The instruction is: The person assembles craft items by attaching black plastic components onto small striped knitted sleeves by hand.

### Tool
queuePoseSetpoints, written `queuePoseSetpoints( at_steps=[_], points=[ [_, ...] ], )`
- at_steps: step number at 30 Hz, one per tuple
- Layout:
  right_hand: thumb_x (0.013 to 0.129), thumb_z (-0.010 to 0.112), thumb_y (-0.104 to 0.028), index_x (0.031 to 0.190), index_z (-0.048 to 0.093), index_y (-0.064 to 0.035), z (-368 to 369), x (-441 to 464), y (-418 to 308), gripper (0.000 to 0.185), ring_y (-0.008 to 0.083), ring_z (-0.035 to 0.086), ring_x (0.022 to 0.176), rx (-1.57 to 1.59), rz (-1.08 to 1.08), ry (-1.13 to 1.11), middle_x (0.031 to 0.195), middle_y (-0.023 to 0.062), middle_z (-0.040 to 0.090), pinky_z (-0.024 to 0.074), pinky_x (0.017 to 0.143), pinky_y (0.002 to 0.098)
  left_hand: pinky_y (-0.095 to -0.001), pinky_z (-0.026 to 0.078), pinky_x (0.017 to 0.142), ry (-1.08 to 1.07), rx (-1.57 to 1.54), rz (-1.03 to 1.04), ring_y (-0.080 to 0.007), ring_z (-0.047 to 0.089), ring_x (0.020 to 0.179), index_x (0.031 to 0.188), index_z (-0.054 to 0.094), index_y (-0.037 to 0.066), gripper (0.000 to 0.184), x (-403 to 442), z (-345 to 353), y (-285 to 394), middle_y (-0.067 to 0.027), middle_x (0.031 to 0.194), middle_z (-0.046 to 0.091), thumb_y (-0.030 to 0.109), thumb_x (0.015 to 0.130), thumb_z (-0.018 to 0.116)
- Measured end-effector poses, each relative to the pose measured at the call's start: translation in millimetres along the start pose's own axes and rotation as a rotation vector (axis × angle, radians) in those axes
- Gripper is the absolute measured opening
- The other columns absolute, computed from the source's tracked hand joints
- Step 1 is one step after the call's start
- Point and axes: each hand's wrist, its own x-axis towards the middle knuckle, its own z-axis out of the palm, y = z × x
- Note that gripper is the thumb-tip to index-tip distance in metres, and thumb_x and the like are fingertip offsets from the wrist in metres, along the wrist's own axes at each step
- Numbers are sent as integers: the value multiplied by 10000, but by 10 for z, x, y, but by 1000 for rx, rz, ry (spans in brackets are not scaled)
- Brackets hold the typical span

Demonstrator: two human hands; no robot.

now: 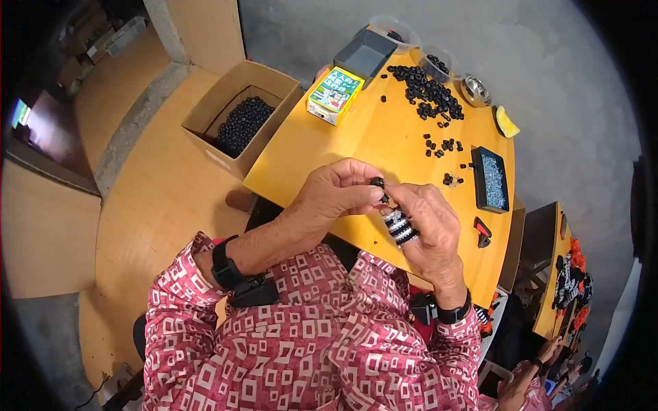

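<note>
You are pinching a small black part (pixel 378 182) between the thumb and forefinger of your left hand (pixel 336 192), and you are keeping it just above the near edge of the yellow table (pixel 301 147). Your right hand (pixel 433 229) is curling in close beside it, fingertips meeting at the part; whether they are gripping it too, I cannot tell. A black-and-white striped wrap (pixel 399 226) is covering a finger on that hand.

Beyond your hands, loose black pieces (pixel 444 147) are lying scattered, and a larger pile (pixel 428 89) is spreading farther back, near a metal bowl (pixel 476 91) and a yellow wedge (pixel 506 122). To your right, a black tray (pixel 479 185) is holding tiny pale-blue bits (pixel 493 179), and a red-and-black tool (pixel 482 233) is lying nearer you. To your left, a yellow-and-green box (pixel 336 94) is standing beside a grey tray (pixel 367 55), while a cardboard box (pixel 212 147) is holding many more black pieces beside the table.
</note>
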Motion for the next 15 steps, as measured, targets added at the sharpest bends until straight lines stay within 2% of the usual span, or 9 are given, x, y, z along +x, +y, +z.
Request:
queuePoseSetpoints(
  at_steps=[7,15],
  points=[
    [736,766,-2,996,690,-16,38,-78,2,271,276,622,773,41,87,113,861,111,648,496,695,359,-212,563,824,43,-48,-65,-82,651,929,1096,625,83,185,-5,59,9,8,1041,638,94,923,689],
    [726,773,-2,960,686,-21,94,-85,14,250,274,613,771,35,69,116,872,109,647,491,687,366,-198,550,804,61,-52,-69,-72,645,907,1094,627,74,184,-13,67,-29,12,1013,635,81,921,687]
  ],
)
